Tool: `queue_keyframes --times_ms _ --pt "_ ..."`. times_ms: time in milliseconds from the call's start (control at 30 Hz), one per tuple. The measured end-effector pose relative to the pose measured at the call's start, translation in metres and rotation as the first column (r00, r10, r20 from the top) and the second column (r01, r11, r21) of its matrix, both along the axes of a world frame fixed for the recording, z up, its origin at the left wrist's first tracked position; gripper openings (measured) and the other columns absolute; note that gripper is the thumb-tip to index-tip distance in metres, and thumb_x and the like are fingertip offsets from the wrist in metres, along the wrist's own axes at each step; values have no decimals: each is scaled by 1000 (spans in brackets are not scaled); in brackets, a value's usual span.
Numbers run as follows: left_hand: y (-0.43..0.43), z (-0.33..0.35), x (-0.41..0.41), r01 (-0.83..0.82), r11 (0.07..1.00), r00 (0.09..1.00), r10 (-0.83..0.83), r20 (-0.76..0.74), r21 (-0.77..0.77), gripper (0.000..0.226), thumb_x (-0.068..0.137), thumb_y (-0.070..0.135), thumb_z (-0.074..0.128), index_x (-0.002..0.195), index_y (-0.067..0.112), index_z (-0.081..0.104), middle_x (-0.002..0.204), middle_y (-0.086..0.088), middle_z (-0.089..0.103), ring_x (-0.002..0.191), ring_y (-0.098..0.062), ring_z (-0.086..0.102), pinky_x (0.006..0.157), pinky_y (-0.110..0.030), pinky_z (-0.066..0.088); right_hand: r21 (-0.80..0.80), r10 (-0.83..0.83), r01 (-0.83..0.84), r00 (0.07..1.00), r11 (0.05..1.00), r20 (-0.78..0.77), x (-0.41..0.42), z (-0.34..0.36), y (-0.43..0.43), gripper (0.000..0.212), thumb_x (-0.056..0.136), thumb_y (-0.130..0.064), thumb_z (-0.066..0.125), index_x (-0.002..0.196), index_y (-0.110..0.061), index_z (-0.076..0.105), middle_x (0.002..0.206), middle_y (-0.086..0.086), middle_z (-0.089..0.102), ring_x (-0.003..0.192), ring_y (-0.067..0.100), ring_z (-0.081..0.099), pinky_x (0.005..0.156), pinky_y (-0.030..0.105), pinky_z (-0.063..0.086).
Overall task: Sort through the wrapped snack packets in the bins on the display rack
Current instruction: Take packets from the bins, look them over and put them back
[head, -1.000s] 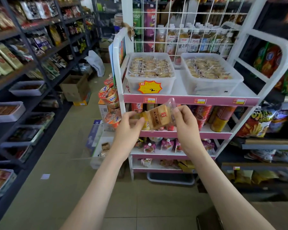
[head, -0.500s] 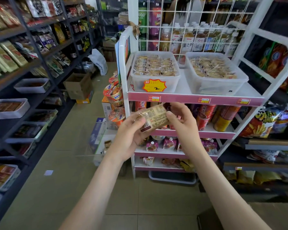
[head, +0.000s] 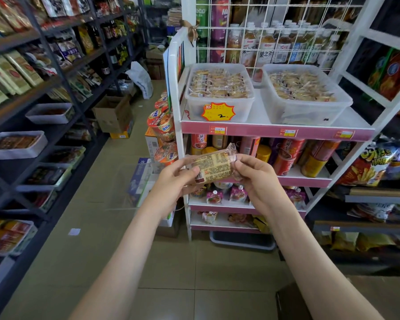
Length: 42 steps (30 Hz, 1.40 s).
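item: snack packet held mid-air before the display rack, below the tagged bin | grip: left hand pinches the lower-left end, right hand pinches the crimped right end | handling: probably light, with slick crinkly film over a crushable cake; hold by the sealed ends | look: flat rectangle in clear wrap, label print unreadable

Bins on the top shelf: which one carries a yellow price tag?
The left bin, its front bearing the starburst tag; the right bin has none.
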<state>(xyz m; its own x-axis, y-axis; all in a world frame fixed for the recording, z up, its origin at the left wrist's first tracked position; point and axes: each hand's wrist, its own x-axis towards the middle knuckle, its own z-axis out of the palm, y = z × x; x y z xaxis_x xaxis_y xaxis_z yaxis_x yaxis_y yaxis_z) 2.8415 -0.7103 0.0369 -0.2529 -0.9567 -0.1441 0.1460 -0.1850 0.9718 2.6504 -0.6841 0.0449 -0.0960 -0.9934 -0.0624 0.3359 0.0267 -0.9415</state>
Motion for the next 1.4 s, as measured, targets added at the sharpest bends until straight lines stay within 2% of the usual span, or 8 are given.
queue_keyframes --times_ms 200,400,667,833,967,1067,1200,1400 --pt "7 8 -3 14 990 955 28 294 -142 36 94 12 61 129 13 56 108 2 67 85 -1 69 63 -13 53 32 1 -4 995 999 102 -2 -13 2 21 97 5 41 99 1 62 88 9 66 69 8 60 59 15 49" --pt "8 13 -4 11 990 912 48 408 -141 30 87 17 70 116 16 63 99 -7 71 74 -17 73 67 -32 61 2 -29 30 998 1000 -49 -11 -17 4 17 97 2 44 106 5 59 86 8 70 76 15 64 80 32 53" --pt "10 20 -7 34 999 953 -27 302 -21 7 96 7 56 93 10 62 86 -11 69 69 -22 71 66 -33 61 20 -79 80 995 997 -60 -20 -18 8 21 97 3 43 93 -4 62 79 1 70 67 7 60 81 33 48" --pt "9 30 -16 72 997 952 -65 300 -14 7 95 7 58 89 10 60 88 -10 67 69 -25 73 62 -33 61 49 -157 166 976 985 -149 -31 -14 6 16 96 -1 50 97 -8 64 92 7 71 89 27 60 89 44 51" --pt "4 42 -35 105 988 937 -60 345 -114 8 95 10 58 87 10 60 86 -7 67 72 -23 72 70 -36 61 -169 -265 206 813 964 -518 -34 -2 9 27 93 -16 59 117 -25 54 116 -4 57 108 12 53 89 22 47" --pt "-5 56 -61 103 942 899 50 435 -320 12 94 18 60 83 16 63 82 3 66 80 -13 66 79 -32 53 -323 -249 7 651 946 -717 -36 12 9 53 88 -29 66 134 -32 41 126 -16 44 120 2 39 95 14 32" --pt "-19 84 -101 73 900 920 106 378 -429 11 92 18 62 82 16 64 82 4 65 82 -11 63 80 -29 50 -355 -221 -112 601 928 -768 -44 28 -4 78 82 -29 73 146 -24 29 130 -18 40 124 -3 34 98 8 30" --pt "-43 111 -145 287 660 768 274 579 -694 9 92 20 63 84 20 60 90 6 55 87 -9 52 75 -19 38 -454 -366 -10 575 891 -731 -86 58 -40 49 87 -3 58 133 -18 45 101 -11 57 85 5 59 72 11 45"
